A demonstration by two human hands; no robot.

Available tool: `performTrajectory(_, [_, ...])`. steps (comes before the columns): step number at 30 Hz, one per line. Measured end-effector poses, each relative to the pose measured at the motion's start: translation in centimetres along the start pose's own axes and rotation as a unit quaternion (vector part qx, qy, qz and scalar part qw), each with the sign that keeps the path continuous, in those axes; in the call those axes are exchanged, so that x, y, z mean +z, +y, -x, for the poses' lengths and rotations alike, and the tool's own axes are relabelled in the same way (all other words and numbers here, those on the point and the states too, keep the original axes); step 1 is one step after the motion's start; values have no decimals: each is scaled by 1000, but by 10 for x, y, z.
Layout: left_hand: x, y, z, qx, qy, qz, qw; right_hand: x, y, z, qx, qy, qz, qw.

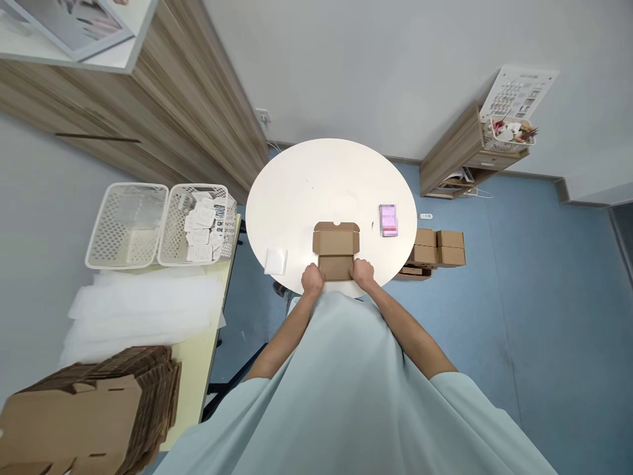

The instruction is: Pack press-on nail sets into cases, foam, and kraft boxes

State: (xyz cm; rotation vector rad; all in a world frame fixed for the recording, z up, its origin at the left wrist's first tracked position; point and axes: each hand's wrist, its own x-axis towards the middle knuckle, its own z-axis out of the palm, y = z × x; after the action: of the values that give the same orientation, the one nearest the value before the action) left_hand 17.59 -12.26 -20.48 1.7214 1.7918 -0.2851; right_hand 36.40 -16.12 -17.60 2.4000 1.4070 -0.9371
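Note:
A small brown cardboard mailer box [336, 243] lies on the white oval table [316, 178] right in front of me, its lid folded back away from me and its tray towards me. My left hand [312, 280] grips the tray's near left corner with curled fingers. At the near right corner, my right hand [362, 272] is closed on the box wall in the same way. A white square packet [275, 261] rests to the left of my left hand. Farther right on the table sits a pink and purple pack [388, 220], its print blurred.
On the left side table [192, 356] are two white baskets [127, 224], one with white cards, plus white foam sheets [143, 303] and a stack of flat cardboard boxes [89, 415]. Folded brown boxes [438, 248] stand on the floor at right, near a wooden cabinet [452, 155].

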Motion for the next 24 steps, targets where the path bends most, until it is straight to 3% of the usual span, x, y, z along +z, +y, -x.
performTrajectory(9, [-4, -19, 0, 0, -6, 68, 998, 0, 2, 6, 16, 2, 0, 1000])
performTrajectory(13, [-25, -60, -11, -12, 112, 94, 989, 0, 12, 16, 40, 32, -39, 998])
performTrajectory(16, [-47, -100, -27, -68, 175, 72, 979, -1, 18, 25, 63, 50, -84, 993])
performTrajectory(20, [-66, -133, -47, -96, 140, 48, 984, 0, 17, 37, 83, 49, -132, 987])
performTrajectory(24, [-69, -136, -57, -104, 117, 54, 986, 3, 15, 45, 78, 51, -152, 984])
